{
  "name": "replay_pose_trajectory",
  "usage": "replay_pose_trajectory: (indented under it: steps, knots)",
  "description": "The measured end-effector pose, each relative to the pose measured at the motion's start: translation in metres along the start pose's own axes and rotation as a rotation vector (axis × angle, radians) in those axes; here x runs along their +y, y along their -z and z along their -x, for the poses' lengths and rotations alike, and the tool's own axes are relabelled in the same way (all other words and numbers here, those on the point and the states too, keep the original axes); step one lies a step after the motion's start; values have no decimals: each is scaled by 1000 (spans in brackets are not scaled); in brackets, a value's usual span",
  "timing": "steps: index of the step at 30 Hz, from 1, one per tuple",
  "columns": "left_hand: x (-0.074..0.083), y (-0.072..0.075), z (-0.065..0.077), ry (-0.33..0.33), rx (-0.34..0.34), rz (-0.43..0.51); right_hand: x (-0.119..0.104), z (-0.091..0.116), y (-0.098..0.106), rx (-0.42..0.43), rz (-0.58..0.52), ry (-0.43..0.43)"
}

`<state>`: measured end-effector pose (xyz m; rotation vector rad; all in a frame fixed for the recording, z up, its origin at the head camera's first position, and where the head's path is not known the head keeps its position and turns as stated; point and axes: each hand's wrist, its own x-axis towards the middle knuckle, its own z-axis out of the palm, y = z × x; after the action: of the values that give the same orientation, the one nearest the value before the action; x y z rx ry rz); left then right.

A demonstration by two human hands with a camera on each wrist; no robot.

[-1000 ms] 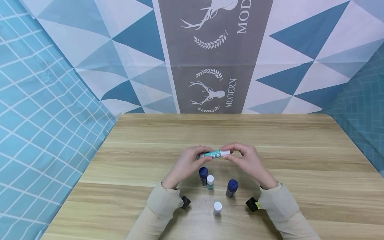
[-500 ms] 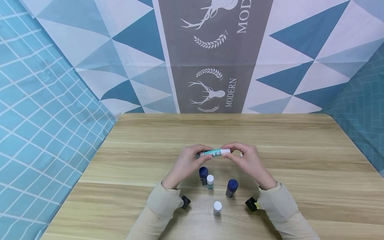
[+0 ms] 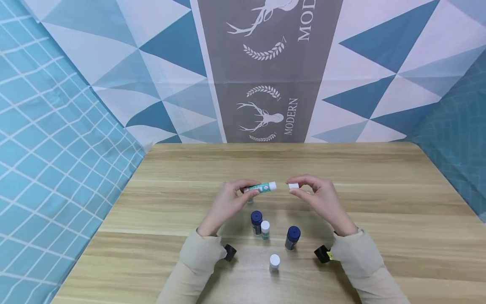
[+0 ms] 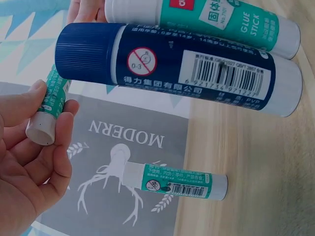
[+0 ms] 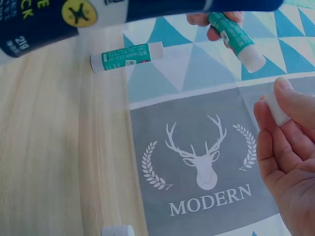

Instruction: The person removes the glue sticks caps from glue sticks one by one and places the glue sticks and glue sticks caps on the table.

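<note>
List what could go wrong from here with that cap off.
The small white plastic cap might slip from the right grip and roll away.
The teal-and-white cylindrical glue stick, held uncapped in the left grip, might smear glue.
Lowered carelessly, the left grip might topple the nearest upright navy-blue cylindrical glue stick.

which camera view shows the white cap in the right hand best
The right wrist view: the white cap appears largest there, pinched in the right hand. The head view shows it too, but tiny; the left wrist view does not show it.
</note>
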<state>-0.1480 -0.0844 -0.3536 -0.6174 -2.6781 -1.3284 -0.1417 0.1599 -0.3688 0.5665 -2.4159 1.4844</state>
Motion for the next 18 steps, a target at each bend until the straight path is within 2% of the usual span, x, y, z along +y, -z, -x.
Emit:
replay_pose_trajectory:
  steps: [12,18]
  knots:
    - [-4,2,0,10,19,45,-2,-2,2,44,22,39]
    - [-6,3,0,12,51,81,-10,-2,4,93,83,55]
